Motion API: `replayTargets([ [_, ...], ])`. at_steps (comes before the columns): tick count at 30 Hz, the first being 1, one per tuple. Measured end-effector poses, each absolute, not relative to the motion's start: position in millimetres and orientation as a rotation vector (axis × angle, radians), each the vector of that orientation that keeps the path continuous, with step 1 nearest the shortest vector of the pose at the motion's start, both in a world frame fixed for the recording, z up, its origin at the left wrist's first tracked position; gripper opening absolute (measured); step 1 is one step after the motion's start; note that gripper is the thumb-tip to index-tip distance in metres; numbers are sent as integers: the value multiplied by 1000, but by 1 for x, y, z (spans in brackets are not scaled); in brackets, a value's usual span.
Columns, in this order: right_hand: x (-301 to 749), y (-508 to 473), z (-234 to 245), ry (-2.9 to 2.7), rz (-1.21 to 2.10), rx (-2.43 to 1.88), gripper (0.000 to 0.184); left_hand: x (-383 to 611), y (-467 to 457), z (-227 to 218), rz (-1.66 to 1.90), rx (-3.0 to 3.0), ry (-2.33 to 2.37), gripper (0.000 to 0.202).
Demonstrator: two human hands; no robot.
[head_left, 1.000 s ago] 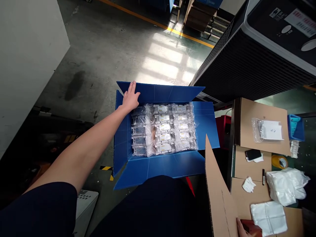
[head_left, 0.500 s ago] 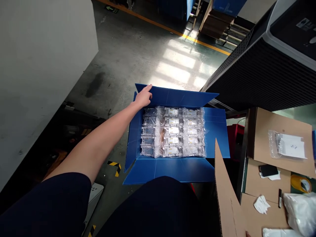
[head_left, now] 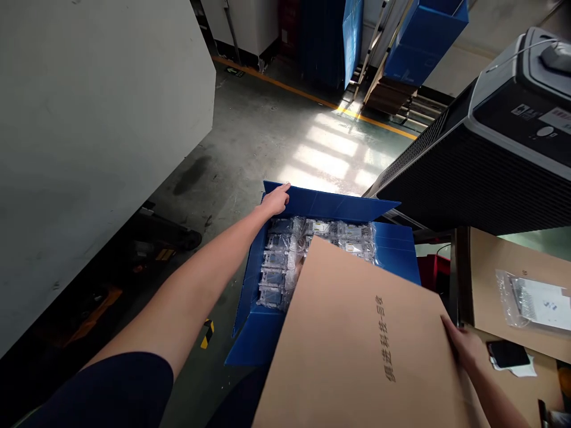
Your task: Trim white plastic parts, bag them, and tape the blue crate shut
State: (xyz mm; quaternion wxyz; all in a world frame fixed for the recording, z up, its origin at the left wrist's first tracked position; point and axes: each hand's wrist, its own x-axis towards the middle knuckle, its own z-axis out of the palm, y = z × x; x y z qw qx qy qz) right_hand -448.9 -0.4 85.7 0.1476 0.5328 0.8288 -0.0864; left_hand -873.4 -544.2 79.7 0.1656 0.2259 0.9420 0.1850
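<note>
Below me stands a blue corrugated plastic box (head_left: 397,249) with its flaps folded outward. Inside it lie rows of clear-wrapped parts (head_left: 273,277), silvery and white. My left hand (head_left: 275,201) is closed on the box's far flap near its left corner, a finger lying along the top edge. With my right hand (head_left: 466,345) I grip the right edge of a brown cardboard sheet (head_left: 343,333) printed with dark characters. The sheet is tilted over the near right part of the box and hides many of the wrapped parts.
At right, a workbench holds a cardboard box (head_left: 486,267) with a bagged paper (head_left: 542,300) on it, and a black phone (head_left: 508,353). A large black ribbed machine (head_left: 468,154) stands behind. A pale panel (head_left: 107,107) fills the upper left.
The cardboard sheet has swung left from the right side to over the box, and my right hand has come into clear view. My left hand stays on the flap. The view has shifted upward.
</note>
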Motion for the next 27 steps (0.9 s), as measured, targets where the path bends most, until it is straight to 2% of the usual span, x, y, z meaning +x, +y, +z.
replayTargets([
  [7,-599,-25,48,2528,-541,1632,43,-865,-543,81,474,627,2746,38],
  [13,-666,-85,30,2755,-829,1551,35,-850,-545,78,448,623,2794,34],
  [16,-683,-105,25,2819,-978,1482,31,-845,-543,80,416,590,2832,26],
  [20,-695,-121,24,2890,-1179,1330,26,-846,-540,81,375,508,2910,41],
  [24,-716,-93,52,3055,-1368,1124,25,-835,-542,72,369,435,2985,42],
  [27,-752,-18,117,3222,-1470,1040,25,-810,-539,57,502,369,3080,47],
])
